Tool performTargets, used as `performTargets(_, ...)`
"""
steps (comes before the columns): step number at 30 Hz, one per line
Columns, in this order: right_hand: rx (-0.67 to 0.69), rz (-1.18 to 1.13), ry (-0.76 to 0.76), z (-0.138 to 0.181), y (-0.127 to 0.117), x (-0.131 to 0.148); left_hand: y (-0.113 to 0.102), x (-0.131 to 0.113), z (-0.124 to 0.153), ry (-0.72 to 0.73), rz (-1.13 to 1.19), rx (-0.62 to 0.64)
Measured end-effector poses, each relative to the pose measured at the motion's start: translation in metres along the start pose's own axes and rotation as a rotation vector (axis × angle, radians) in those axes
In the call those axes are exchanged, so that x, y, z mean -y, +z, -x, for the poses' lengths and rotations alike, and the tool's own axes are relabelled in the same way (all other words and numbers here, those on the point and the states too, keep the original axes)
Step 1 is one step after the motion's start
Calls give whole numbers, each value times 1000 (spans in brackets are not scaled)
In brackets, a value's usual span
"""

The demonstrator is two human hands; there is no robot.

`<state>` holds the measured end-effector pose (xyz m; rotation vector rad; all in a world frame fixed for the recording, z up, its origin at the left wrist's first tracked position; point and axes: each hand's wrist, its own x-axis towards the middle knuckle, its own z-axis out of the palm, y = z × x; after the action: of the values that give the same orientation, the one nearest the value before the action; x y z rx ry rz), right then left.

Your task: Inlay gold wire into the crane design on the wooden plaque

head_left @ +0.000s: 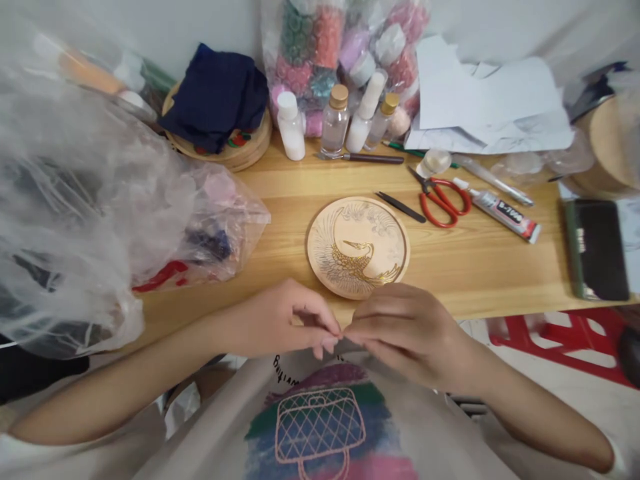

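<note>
My left hand (295, 320) and my right hand (405, 330) meet fingertip to fingertip in front of my shirt, just past the table's near edge. Both pinch closed; whatever lies between the fingertips is too small to make out. Right beyond them lies a round wooden plate (320, 243) with a gold wire crane (357, 260) and fine drawn feather and flower lines. Black tweezers (401, 207) rest beside its upper right rim. Red-handled scissors (441, 197) and a B-7000 glue tube (507, 213) lie farther right.
Small bottles (334, 123) stand at the back, before a bag of coloured material (327, 40). A dark-handled tool (373, 159) lies before them. Clear plastic bags (100, 200) crowd the left. Dark blue cloth (215, 97) covers a round wooden box. A phone (597, 250) lies at right, papers (490, 100) behind.
</note>
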<state>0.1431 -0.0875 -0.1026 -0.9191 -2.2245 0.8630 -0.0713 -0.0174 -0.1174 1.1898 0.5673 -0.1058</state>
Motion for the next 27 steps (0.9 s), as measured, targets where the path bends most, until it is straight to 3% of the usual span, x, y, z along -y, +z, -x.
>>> performTargets(4, -134, -86, 204, 2, 8, -9, 10, 2, 3, 256, -487, -368)
performTargets(12, -296, -381, 730, 2, 22, -8, 37, 29, -5, 622, -1212, -846)
performTargets(19, -360, -764, 916, 2, 23, -7, 41, 27, -9, 762, -1436, -883)
performTargets(24, -352, -931, 923, 6, 23, -6, 37, 23, -10, 809, -1474, -819)
performTargets(27, -343, -976, 887, 11, 23, -8, 34, 24, -10, 771, -1371, -769)
